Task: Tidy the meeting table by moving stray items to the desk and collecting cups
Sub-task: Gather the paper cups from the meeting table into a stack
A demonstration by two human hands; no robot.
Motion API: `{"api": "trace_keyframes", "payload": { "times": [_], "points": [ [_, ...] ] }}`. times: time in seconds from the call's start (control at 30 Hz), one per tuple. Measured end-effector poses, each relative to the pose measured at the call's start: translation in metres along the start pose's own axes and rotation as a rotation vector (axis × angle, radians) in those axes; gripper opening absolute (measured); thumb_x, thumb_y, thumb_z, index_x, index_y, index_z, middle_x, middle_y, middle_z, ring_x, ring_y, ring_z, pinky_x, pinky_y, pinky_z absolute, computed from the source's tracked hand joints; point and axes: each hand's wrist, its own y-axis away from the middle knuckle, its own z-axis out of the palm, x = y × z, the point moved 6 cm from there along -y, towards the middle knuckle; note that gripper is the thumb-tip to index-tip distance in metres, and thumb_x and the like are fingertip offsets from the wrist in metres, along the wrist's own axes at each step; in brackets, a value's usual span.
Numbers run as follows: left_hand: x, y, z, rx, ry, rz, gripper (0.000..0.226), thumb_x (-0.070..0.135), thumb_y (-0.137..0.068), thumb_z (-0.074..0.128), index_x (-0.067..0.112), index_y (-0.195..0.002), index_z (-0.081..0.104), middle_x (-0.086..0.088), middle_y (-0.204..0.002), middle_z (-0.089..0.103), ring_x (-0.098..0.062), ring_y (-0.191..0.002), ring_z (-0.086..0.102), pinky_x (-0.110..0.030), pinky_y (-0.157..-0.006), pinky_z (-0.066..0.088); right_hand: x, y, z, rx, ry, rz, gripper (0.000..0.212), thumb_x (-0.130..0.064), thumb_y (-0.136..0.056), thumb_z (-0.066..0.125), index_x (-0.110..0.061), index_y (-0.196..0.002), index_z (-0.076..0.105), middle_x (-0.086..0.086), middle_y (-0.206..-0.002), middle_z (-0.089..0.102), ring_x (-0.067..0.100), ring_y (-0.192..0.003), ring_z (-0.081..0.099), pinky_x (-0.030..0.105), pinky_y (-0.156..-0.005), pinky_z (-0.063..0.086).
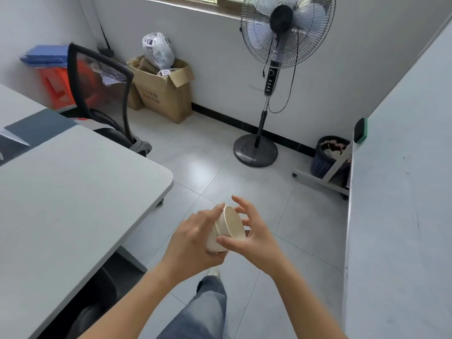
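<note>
The left hand (193, 237) curls its fingers around the side of a cream-white paper cup (226, 228), thumb tip on the rim, gripping it. The right hand (254, 234) rests its thumb against the cup's lower wall while its other fingers spread loosely beyond the mouth, not closed on it. The cup is tilted, its round open mouth facing right and away, pale inside; layered rims suggest more than one cup nested, though that is hard to tell. It is held in mid-air over the pale tiled floor (208, 155), just right of the grey rounded-corner table (73, 192). Farther off stands a dark pedestal fan (281, 45).
</note>
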Motion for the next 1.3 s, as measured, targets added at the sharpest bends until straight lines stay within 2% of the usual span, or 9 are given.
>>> {"api": "trace_keyframes", "payload": {
  "times": [0.23,0.4,0.6,0.7,0.8,0.9,1.0,1.2,1.3],
  "points": [
    [-0.036,-0.075,0.037,-0.032,0.067,-0.072,0.079,0.046,-0.059,0.059,0.015,-0.128,0.036,-0.004,-0.101,0.065,-0.011,-0.087,0.049,-0.024,-0.070,0.046,0.019,-0.079,-0.035,0.021,0.009,0.018,0.073,-0.019,-0.068,0.077,-0.057,-0.111,0.032,-0.018,-0.109,0.042,0.003,-0.102,0.048,0.029,-0.089,0.048],
    [-0.062,-0.151,0.076,-0.094,0.203,-0.127,0.076,0.046,-0.058,0.062,0.022,-0.125,0.035,-0.001,-0.106,0.064,-0.010,-0.086,0.057,-0.028,-0.068,0.052,0.030,-0.147,-0.082,0.055,0.050,0.106,0.070,-0.018,-0.069,0.076,-0.053,-0.111,0.031,-0.017,-0.107,0.041,-0.004,-0.098,0.045,0.008,-0.076,0.042],
    [-0.084,-0.237,0.107,-0.118,0.355,-0.185,0.071,0.045,-0.057,0.062,0.038,-0.120,0.031,0.008,-0.109,0.058,-0.012,-0.090,0.057,-0.033,-0.074,0.052,0.035,-0.225,-0.131,0.083,0.100,0.151,0.073,-0.018,-0.067,0.077,-0.059,-0.107,0.031,-0.012,-0.110,0.042,0.002,-0.099,0.047,0.021,-0.083,0.047],
    [-0.096,-0.264,0.109,-0.139,0.348,-0.175,0.069,0.046,-0.056,0.061,0.044,-0.117,0.029,0.012,-0.107,0.057,-0.010,-0.089,0.057,-0.025,-0.074,0.049,0.039,-0.253,-0.140,0.082,0.091,0.181,0.071,-0.028,-0.061,0.077,-0.060,-0.106,0.032,-0.013,-0.113,0.042,0.008,-0.105,0.047,0.034,-0.090,0.050],
    [-0.113,-0.279,0.106,-0.137,0.361,-0.228,0.068,0.046,-0.056,0.059,0.048,-0.116,0.028,0.017,-0.107,0.055,-0.010,-0.091,0.056,-0.025,-0.075,0.048,0.041,-0.283,-0.137,0.028,0.087,0.175,0.068,-0.028,-0.062,0.076,-0.060,-0.104,0.032,-0.020,-0.110,0.040,0.002,-0.105,0.045,0.027,-0.089,0.049],
    [-0.138,-0.292,0.102,-0.107,0.362,-0.311,0.068,0.047,-0.056,0.057,0.047,-0.117,0.028,0.026,-0.105,0.050,-0.009,-0.092,0.055,-0.026,-0.078,0.048,0.042,-0.321,-0.128,-0.049,0.102,0.154,0.066,-0.020,-0.069,0.076,-0.057,-0.103,0.033,-0.020,-0.108,0.040,-0.003,-0.100,0.045,0.011,-0.079,0.044],
    [-0.164,-0.310,0.097,-0.076,0.322,-0.386,0.072,0.050,-0.056,0.055,0.045,-0.121,0.024,0.017,-0.111,0.052,-0.010,-0.097,0.054,-0.026,-0.083,0.046,0.044,-0.364,-0.121,-0.139,0.103,0.149,0.065,-0.020,-0.069,0.075,-0.048,-0.112,0.036,-0.013,-0.111,0.042,-0.002,-0.099,0.046,0.006,-0.073,0.044],
    [-0.217,-0.379,0.094,-0.028,0.240,-0.552,0.094,0.057,-0.052,0.050,0.026,-0.138,0.028,0.019,-0.114,0.042,-0.005,-0.103,0.047,-0.014,-0.083,0.034,0.040,-0.471,-0.121,-0.313,0.091,0.070,0.061,-0.022,-0.068,0.074,-0.055,-0.104,0.036,-0.007,-0.115,0.044,0.003,-0.102,0.048,0.029,-0.092,0.048],
    [-0.241,-0.426,0.095,-0.010,0.243,-0.628,0.096,0.057,-0.052,0.051,0.025,-0.138,0.027,0.023,-0.117,0.037,-0.005,-0.109,0.046,-0.016,-0.088,0.035,0.030,-0.529,-0.134,-0.391,0.092,0.022,0.060,-0.022,-0.067,0.074,-0.053,-0.102,0.036,-0.005,-0.116,0.043,0.003,-0.098,0.048,0.023,-0.086,0.047]
  ]
}}
